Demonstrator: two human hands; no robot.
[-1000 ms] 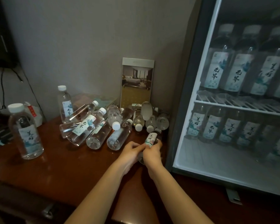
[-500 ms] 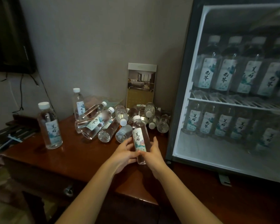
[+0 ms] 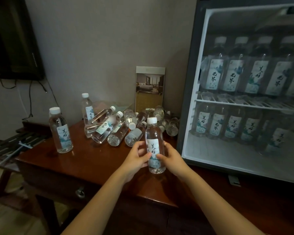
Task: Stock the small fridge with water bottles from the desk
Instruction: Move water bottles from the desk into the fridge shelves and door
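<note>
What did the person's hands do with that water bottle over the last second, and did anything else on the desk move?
The clear plastic water bottle with the white cap, lying low in both hands a second ago, has been turned upright and lifted. The left hand and right hand still hold it. The heap of lying bottles, the two standing bottles and the small glass-door fridge look unchanged.

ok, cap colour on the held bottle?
White cap on the held bottle; clearest in the head view.
</note>
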